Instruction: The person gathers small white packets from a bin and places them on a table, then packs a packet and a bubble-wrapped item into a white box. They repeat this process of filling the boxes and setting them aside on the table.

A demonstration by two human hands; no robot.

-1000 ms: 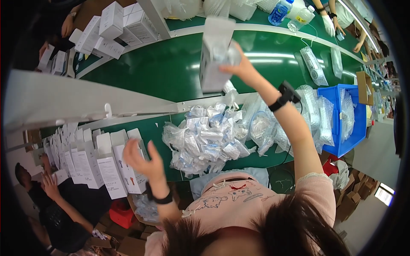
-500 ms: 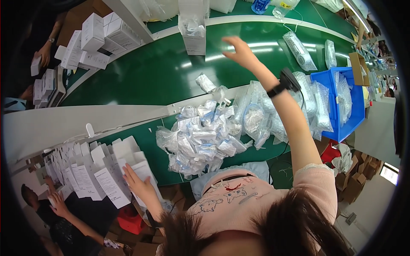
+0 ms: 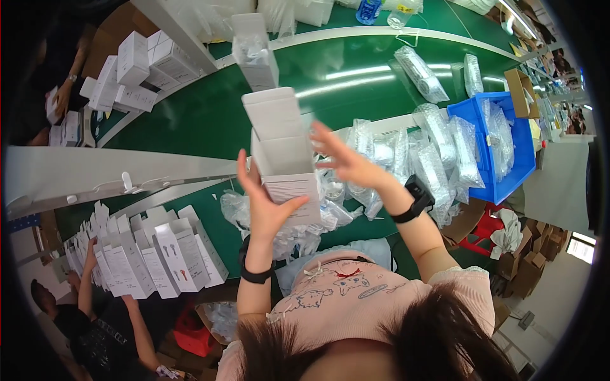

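My left hand (image 3: 267, 206) grips an open white cardboard box (image 3: 292, 190), thumb across its printed front and fingers at its left side. The box is upright with its lid flap raised, and no contents show inside it. To the right of the box is my right hand (image 3: 346, 159), a little blurred, fingers spread and holding nothing. Behind and below the box lies a pile of small clear bags (image 3: 295, 238), partly hidden by it. Farther back on the green table, another open white box (image 3: 254, 66) holds something in clear plastic.
Rows of open white boxes (image 3: 181, 257) stand at left, where another person's arms (image 3: 89, 267) reach in. Bubble-wrapped packs (image 3: 438, 168) lie at right beside a blue bin (image 3: 524, 149). More white boxes (image 3: 133, 60) are stacked at far left. A white rail (image 3: 121, 168) crosses the left side.
My left hand has come from the left row to the middle with a white box. My right hand has drawn back from the far table to beside it.
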